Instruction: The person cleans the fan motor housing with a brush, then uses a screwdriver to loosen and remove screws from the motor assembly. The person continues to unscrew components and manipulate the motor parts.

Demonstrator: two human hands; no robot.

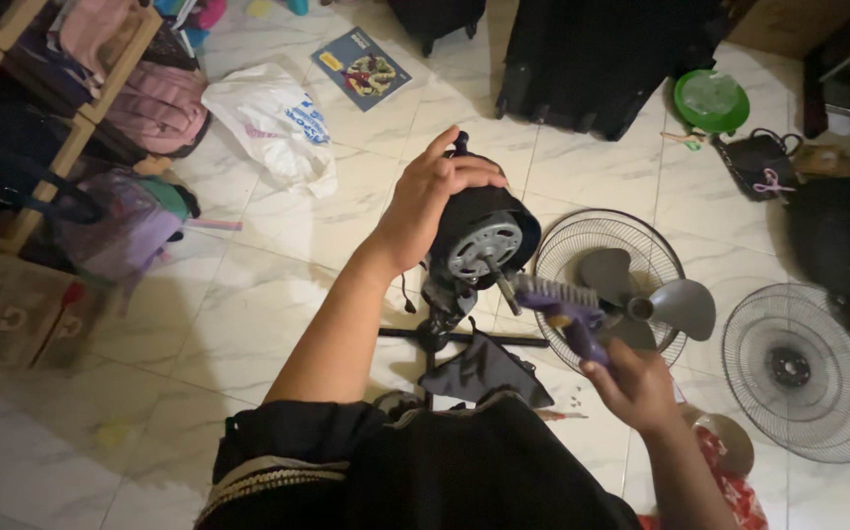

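While the white tiled floor (248, 324) spreads under everything, a round wire fan guard (805, 373) lies flat at the right and a second guard (567, 250), just left of it, carries the grey fan blades (675, 306). At the middle stands the black fan motor head (484, 240) on its stand, shaft facing the camera, and the left hand (425, 201) lies over its top with fingers curled around the housing. The right hand (636, 385) is closed around the handle of a purple brush (562, 299), whose bristled head sits just beside the motor shaft.
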